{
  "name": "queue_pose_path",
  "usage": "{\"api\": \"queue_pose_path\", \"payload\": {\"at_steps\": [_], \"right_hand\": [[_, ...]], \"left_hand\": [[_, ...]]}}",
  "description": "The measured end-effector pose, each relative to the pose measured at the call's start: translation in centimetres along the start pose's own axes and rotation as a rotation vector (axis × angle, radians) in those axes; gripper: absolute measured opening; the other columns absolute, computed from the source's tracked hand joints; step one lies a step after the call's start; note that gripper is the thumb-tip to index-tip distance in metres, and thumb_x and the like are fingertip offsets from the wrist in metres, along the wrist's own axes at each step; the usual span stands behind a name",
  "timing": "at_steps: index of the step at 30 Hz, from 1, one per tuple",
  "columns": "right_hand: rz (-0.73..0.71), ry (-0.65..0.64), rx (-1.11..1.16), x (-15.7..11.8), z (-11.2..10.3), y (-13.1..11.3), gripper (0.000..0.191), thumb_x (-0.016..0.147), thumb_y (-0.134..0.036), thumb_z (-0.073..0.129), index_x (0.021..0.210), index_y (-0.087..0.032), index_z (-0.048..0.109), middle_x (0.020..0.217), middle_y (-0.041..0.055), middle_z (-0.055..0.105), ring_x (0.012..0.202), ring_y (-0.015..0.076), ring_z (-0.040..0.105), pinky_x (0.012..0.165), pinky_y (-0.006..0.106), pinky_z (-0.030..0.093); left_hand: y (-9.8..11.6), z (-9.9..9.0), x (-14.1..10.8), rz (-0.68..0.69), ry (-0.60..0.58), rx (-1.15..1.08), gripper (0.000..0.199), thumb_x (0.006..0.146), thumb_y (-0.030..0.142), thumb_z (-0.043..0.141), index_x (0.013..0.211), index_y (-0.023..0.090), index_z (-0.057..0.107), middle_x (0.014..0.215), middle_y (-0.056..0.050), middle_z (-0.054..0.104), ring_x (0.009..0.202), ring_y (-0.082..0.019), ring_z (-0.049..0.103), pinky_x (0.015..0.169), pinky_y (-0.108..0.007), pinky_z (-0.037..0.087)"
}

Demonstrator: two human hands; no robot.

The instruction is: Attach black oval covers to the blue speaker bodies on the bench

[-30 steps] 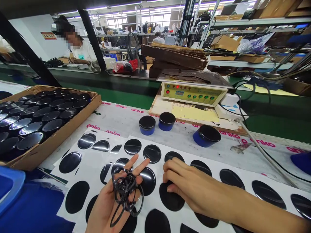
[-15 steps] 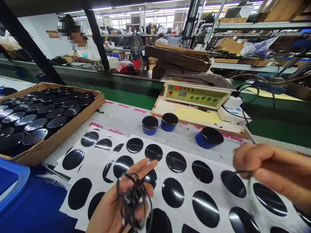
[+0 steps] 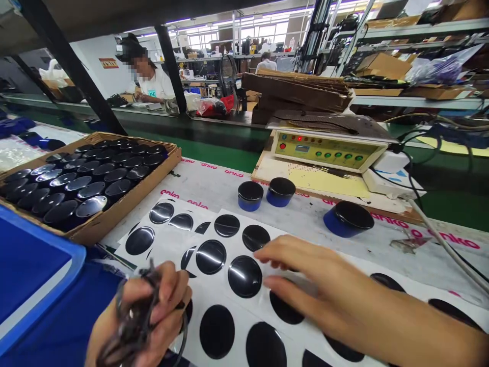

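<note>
My left hand [image 3: 145, 311] is closed round a tangled bundle of thin black cords [image 3: 132, 326], at the lower left above the sheets. My right hand [image 3: 321, 290] reaches in from the right with its fingers apart and nothing seen between them, over a white sheet [image 3: 237, 316] that bears rows of glossy black discs. Its fingertips are beside one black disc [image 3: 245, 276]; whether they touch it I cannot tell. Behind the sheet stand three round blue pieces with black tops, two close together [image 3: 250, 196] [image 3: 280, 192] and one farther right [image 3: 348, 219].
A cardboard tray [image 3: 141, 191] full of black-topped round pieces lies at the left, with a blue bin [image 3: 72, 260] before it. Behind the table are a control box [image 3: 321, 150], cables and stacked cardboard [image 3: 298, 92]. A person [image 3: 153, 81] sits across the green belt.
My right hand has moved left over the sheet and its fingers have opened. My left hand has shifted left and closed round the cords. The view has turned slightly left.
</note>
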State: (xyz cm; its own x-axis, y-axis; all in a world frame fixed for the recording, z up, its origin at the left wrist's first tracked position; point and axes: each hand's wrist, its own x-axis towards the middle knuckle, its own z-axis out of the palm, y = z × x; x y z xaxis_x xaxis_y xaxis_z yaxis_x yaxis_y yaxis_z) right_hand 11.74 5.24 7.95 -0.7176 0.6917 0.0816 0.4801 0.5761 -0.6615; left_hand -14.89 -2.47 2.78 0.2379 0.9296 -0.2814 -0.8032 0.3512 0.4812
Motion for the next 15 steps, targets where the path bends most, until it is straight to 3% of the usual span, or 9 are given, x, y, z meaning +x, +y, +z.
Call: {"api": "queue_pose_path", "payload": {"at_steps": [1, 3, 6, 10, 13, 15], "right_hand": [[0.008, -0.099, -0.015, 1.0, 0.7, 0.3, 0.025, 0.093, -0.030, 0.052, 0.119, -0.027, 0.053, 0.116, 0.0045, 0.057, 0.103, 0.0214, 0.056, 0.085, 0.036, 0.051], [0.015, -0.274, -0.063, 2.9, 2.2, 0.6, 0.036, 0.087, -0.023, 0.061, 0.121, -0.021, 0.049, 0.119, 0.0077, 0.053, 0.106, 0.0241, 0.052, 0.086, 0.040, 0.049], [0.033, -0.408, -0.132, 4.8, 3.6, 0.3, 0.041, 0.075, -0.008, 0.068, 0.112, -0.015, 0.051, 0.112, 0.0086, 0.050, 0.102, 0.0244, 0.051, 0.084, 0.039, 0.049], [-0.012, -0.466, -0.135, 5.0, 3.4, -0.1, 0.037, 0.071, -0.003, 0.067, 0.102, -0.014, 0.050, 0.108, 0.0085, 0.048, 0.098, 0.0217, 0.050, 0.083, 0.034, 0.049], [-0.133, -0.425, -0.173, 4.2, 3.5, 0.7, 0.025, 0.077, -0.003, 0.061, 0.098, -0.013, 0.052, 0.104, 0.0094, 0.048, 0.094, 0.0209, 0.047, 0.079, 0.033, 0.048], [-0.225, -0.364, -0.210, 3.7, 3.9, 1.5, 0.023, 0.079, 0.000, 0.053, 0.098, -0.014, 0.053, 0.104, 0.0094, 0.048, 0.093, 0.0207, 0.045, 0.078, 0.033, 0.046]], "left_hand": [[0.1, 0.1, 0.5, -0.021, -0.066, -0.086, 0.005, 0.077, 0.018, 0.061, 0.080, 0.015, 0.064, 0.058, -0.001, 0.054, 0.039, -0.010, 0.055, 0.024, -0.011, 0.039], [-0.3, 0.8, 1.8, -0.070, -0.130, -0.279, 0.027, 0.085, 0.012, 0.048, 0.111, 0.008, 0.057, 0.064, -0.002, 0.054, 0.048, -0.009, 0.059, 0.032, -0.007, 0.044], [-1.9, 1.9, 3.1, -0.110, -0.103, -0.473, 0.043, 0.090, 0.009, 0.036, 0.132, -0.001, 0.034, 0.068, -0.004, 0.052, 0.053, -0.008, 0.060, 0.038, -0.005, 0.045], [-3.1, 1.6, 3.6, -0.159, -0.072, -0.465, 0.034, 0.094, 0.013, 0.030, 0.126, 0.004, 0.040, 0.069, -0.005, 0.053, 0.051, -0.007, 0.057, 0.040, -0.007, 0.046], [-3.2, 0.6, 3.6, -0.197, -0.088, -0.425, 0.022, 0.095, 0.019, 0.036, 0.100, 0.009, 0.055, 0.067, -0.003, 0.052, 0.048, -0.006, 0.055, 0.041, -0.010, 0.048], [-3.2, 0.2, 3.7, -0.233, -0.116, -0.403, 0.022, 0.095, 0.020, 0.040, 0.085, 0.010, 0.056, 0.064, -0.002, 0.049, 0.045, -0.005, 0.053, 0.041, -0.011, 0.047]]}}
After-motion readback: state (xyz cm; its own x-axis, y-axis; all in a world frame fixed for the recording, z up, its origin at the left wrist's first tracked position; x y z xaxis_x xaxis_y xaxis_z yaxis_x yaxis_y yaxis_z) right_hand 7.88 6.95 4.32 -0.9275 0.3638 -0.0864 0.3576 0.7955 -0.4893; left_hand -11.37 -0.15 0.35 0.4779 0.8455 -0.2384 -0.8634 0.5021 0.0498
